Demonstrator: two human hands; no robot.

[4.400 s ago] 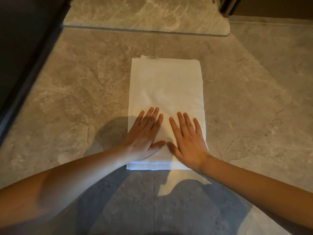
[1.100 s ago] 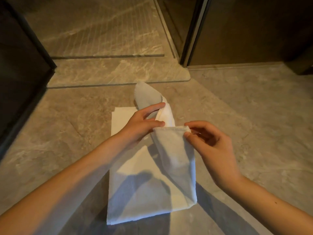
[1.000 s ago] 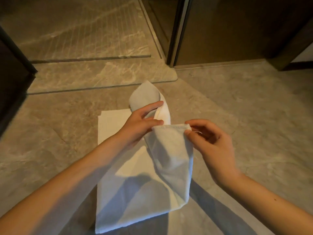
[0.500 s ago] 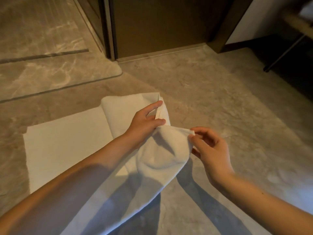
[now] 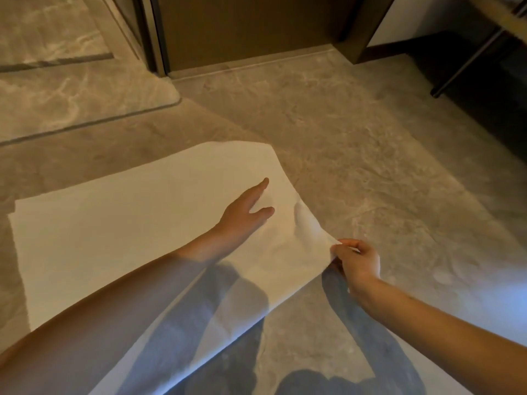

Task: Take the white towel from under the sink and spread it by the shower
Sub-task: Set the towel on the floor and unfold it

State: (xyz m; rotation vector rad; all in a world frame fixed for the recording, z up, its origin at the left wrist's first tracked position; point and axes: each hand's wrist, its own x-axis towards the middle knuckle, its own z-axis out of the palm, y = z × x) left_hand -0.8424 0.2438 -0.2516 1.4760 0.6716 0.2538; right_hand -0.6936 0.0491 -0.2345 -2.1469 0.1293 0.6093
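Observation:
The white towel [image 5: 119, 232] lies unfolded across the grey stone floor, reaching from the far left to the middle of the view. My left hand [image 5: 245, 215] rests flat on its right part with the fingers stretched out. My right hand [image 5: 355, 260] pinches the towel's near right corner and holds that corner slightly off the floor. The towel's near edge runs under my left forearm and is partly hidden by it.
The raised shower threshold [image 5: 85, 104] lies at the upper left beyond the towel. A dark door with its frame [image 5: 245, 29] stands at the top centre. Under a counter at the upper right is a thin dark metal leg [image 5: 467, 61]. Bare floor [image 5: 370, 155] extends to the right.
The folded flap that both hands held up has been opened out to the right and laid down. My left hand let go and now lies flat. The view swung right.

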